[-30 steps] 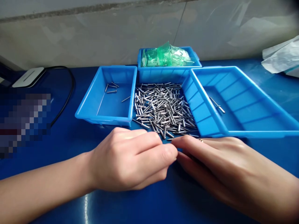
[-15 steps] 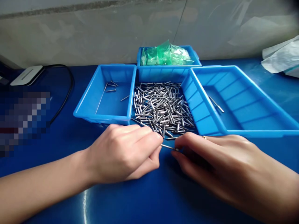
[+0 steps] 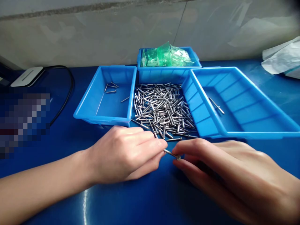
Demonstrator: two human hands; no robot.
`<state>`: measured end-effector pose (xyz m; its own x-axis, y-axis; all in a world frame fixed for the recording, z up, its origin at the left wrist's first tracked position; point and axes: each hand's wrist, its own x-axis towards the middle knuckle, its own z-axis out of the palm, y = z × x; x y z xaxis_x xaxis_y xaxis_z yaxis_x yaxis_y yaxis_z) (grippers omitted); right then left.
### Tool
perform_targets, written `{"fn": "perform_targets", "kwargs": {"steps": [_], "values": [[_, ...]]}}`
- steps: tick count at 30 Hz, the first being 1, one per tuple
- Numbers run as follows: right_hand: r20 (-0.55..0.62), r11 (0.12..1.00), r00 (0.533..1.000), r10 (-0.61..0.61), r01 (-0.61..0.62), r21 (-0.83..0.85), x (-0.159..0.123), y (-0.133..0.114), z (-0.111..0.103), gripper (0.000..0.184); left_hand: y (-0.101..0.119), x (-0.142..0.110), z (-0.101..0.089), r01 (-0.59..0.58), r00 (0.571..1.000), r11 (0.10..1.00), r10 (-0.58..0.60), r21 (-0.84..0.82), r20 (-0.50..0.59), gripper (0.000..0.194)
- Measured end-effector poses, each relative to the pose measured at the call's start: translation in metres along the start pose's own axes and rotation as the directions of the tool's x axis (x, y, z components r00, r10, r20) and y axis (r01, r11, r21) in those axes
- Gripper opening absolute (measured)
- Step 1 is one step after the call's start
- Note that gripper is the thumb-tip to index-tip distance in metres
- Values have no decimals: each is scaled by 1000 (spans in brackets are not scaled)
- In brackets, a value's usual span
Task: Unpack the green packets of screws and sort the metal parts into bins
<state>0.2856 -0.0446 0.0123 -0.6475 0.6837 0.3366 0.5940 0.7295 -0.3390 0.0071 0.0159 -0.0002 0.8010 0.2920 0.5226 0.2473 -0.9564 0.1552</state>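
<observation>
My left hand [image 3: 127, 154] is closed in a pinch on the pointed end of a screw [image 3: 170, 153], whose tip its fingers hide. At the head end, the thumb and forefinger of my right hand [image 3: 225, 168] close around the same screw, so it spans the gap between both hands. Just beyond my fingers lies a heap of metal pieces [image 3: 161, 109], pop rivets mixed with screws. A left blue bin [image 3: 81, 107] holds several loose screws [image 3: 111, 91]. Inside the right blue bin [image 3: 257, 134] is a rivet [image 3: 217, 106].
Behind the heap stands a third blue bin [image 3: 164, 74] with green and clear plastic wrapping [image 3: 164, 54] in it. A white device [image 3: 27, 76] with a black cable [image 3: 70, 90] is at the left. Crumpled white paper or plastic [image 3: 282, 56] lies far right. A wall backs the blue table.
The screw has tilted, its head end now lower and nearer to me. My left fingertips have shifted slightly right, and my right hand has dropped a little.
</observation>
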Motion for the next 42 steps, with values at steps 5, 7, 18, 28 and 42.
{"fn": "perform_targets", "kwargs": {"steps": [5, 7, 18, 28, 42], "values": [[11, 997, 999, -47, 47, -53, -2, 1, 1, 40, 0, 1, -2, 19, 1000, 1000, -19, 5, 0, 50], [-4, 996, 999, -49, 48, -79, 0, 1, 1, 38, -1, 2, -1, 30, 999, 1000, -30, -4, -22, 51], [-63, 996, 998, 20, -26, -83, 1, -2, 3, 37, 3, -3, 4, 118, 989, 984, -128, -132, -72, 40], [-17, 996, 997, 71, -70, 47, 4, 1, 0, 26, 6, -6, -2, 155, 986, 983, -160, -98, -43, 43], [-15, 999, 1000, 6, -7, -42, 2, 3, 3, 44, 7, -1, -2, 73, 997, 997, -72, -20, 28, 50]]}}
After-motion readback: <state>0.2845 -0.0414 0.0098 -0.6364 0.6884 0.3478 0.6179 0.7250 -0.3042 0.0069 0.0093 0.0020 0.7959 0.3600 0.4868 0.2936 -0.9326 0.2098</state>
